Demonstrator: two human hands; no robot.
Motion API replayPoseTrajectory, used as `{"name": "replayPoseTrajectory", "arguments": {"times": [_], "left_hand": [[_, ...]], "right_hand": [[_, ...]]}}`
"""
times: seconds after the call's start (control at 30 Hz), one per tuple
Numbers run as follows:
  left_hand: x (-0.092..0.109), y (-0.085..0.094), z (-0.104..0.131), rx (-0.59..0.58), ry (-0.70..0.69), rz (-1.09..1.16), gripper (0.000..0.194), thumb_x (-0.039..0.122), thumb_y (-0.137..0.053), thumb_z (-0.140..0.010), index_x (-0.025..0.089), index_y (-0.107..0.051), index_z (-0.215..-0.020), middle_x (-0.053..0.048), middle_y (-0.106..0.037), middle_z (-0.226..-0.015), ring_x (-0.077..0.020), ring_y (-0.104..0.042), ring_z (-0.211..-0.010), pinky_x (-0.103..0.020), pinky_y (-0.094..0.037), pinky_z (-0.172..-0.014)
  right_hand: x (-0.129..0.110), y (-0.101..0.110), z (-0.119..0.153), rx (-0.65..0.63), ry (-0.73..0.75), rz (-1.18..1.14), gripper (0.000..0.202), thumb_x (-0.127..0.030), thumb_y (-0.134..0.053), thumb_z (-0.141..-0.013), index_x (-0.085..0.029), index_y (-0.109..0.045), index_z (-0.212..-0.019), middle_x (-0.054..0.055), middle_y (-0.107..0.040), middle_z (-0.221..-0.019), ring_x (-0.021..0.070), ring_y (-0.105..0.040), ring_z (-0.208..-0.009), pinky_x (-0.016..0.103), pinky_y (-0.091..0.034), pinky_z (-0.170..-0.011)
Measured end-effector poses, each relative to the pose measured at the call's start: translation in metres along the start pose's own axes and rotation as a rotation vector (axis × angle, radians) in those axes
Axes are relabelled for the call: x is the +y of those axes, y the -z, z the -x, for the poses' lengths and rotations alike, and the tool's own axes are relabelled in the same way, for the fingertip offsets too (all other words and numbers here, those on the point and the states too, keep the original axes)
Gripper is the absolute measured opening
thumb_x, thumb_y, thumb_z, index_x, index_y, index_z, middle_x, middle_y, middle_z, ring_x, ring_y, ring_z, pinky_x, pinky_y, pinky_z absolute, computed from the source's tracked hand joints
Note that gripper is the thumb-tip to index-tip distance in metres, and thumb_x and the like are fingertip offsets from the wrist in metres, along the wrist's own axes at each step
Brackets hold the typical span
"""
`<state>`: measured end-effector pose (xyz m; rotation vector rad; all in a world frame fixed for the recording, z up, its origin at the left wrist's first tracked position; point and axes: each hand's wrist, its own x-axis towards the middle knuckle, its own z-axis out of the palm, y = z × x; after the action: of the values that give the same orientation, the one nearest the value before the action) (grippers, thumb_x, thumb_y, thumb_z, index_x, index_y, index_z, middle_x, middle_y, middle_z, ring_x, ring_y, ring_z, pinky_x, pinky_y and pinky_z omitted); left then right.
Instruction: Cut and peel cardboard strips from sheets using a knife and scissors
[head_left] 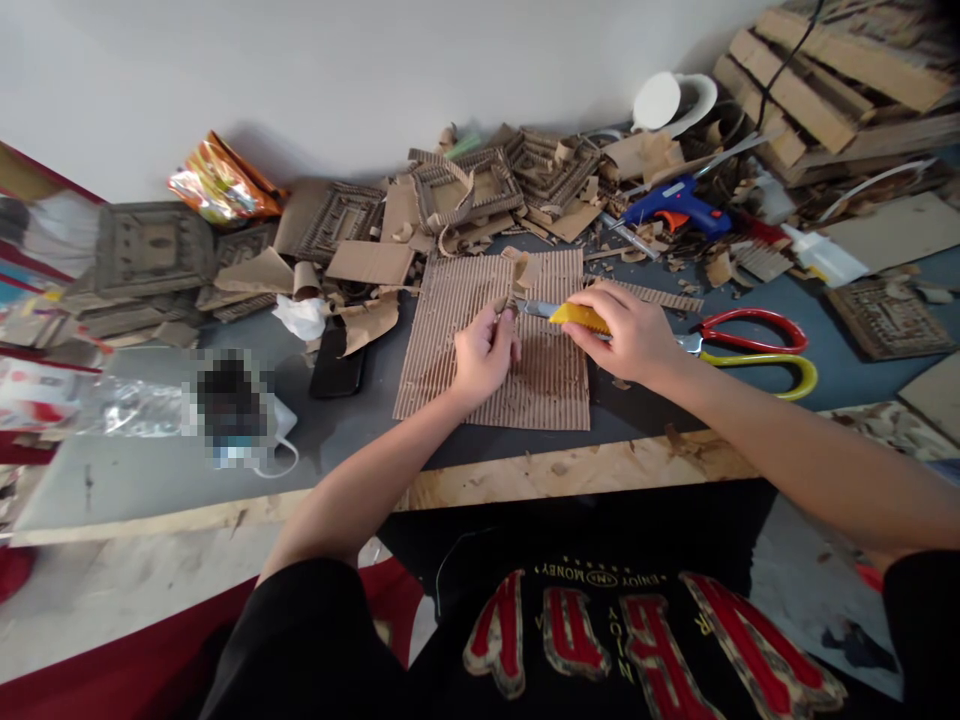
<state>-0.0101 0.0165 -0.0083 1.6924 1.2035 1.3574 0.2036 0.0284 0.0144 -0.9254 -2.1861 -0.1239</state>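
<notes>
My right hand (626, 325) is closed round the yellow handle of a utility knife (574, 317). Its blade points left and meets a small piece of cardboard (517, 268) pinched in the fingers of my left hand (485, 350). Whether the blade is in the piece or only against it I cannot tell. Both hands are over a sheet of corrugated cardboard (551, 395) with its ridges showing and small scraps on it. Right of my right hand lie scissors (750, 345) with one red and one yellow handle, partly hidden by my hand and forearm.
Behind the sheet are cardboard frames (465, 190) and scraps. A blue glue gun (675, 205) and white glue bottle (825, 255) lie at the right, below stacked cardboard (817, 100). Leftward are a black phone (337, 365), crumpled tissue (300, 315) and orange snack bag (225, 180).
</notes>
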Motion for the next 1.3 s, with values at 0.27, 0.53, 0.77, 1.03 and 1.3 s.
{"name": "replayPoseTrajectory", "arguments": {"times": [0.27,0.53,0.77,1.03,1.3], "left_hand": [[0.005,0.001,0.001,-0.004,-0.06,-0.051,0.035,0.044,-0.042,-0.1,0.017,-0.059,-0.111,0.01,-0.05,-0.045,-0.0041,-0.049,-0.037,-0.014,-0.036,-0.04],[0.004,0.001,0.002,0.007,-0.078,-0.061,0.033,0.044,-0.045,-0.099,0.017,-0.063,-0.102,0.009,-0.049,-0.044,-0.004,-0.048,-0.036,-0.013,-0.034,-0.038],[0.005,0.002,0.001,-0.032,-0.046,0.018,0.038,0.048,-0.049,-0.096,0.016,-0.066,-0.088,0.009,-0.048,-0.041,-0.0041,-0.045,-0.033,-0.015,-0.033,-0.036],[0.005,0.003,0.004,0.064,-0.06,-0.039,0.038,0.047,-0.048,-0.096,0.016,-0.069,-0.101,0.009,-0.047,-0.041,-0.004,-0.045,-0.033,-0.014,-0.032,-0.035],[0.012,0.002,0.009,0.069,-0.127,-0.086,0.036,0.044,-0.048,-0.097,0.016,-0.069,-0.1,0.009,-0.047,-0.041,-0.004,-0.045,-0.032,-0.014,-0.032,-0.034]], "right_hand": [[0.004,0.001,0.0,-0.005,0.001,-0.03,0.026,-0.036,-0.055,-0.092,-0.015,-0.061,-0.107,0.01,-0.069,-0.099,0.0196,-0.068,-0.084,0.029,-0.053,-0.064],[0.005,0.004,-0.001,0.013,0.017,-0.045,0.024,-0.034,-0.057,-0.09,-0.015,-0.062,-0.105,0.01,-0.071,-0.099,0.0209,-0.069,-0.086,0.031,-0.055,-0.07],[0.009,0.0,0.001,-0.037,-0.015,-0.055,0.028,-0.039,-0.056,-0.091,-0.018,-0.061,-0.108,0.01,-0.07,-0.103,0.0218,-0.068,-0.09,0.033,-0.055,-0.073],[-0.008,-0.007,0.005,-0.028,-0.098,-0.103,0.032,-0.044,-0.05,-0.095,-0.019,-0.057,-0.115,0.011,-0.067,-0.107,0.0233,-0.066,-0.095,0.035,-0.055,-0.075],[0.009,-0.004,0.0,0.183,-0.279,-0.001,0.045,-0.034,-0.038,-0.099,-0.018,-0.044,-0.14,0.017,-0.059,-0.115,0.0306,-0.06,-0.112,0.049,-0.05,-0.095]]}}
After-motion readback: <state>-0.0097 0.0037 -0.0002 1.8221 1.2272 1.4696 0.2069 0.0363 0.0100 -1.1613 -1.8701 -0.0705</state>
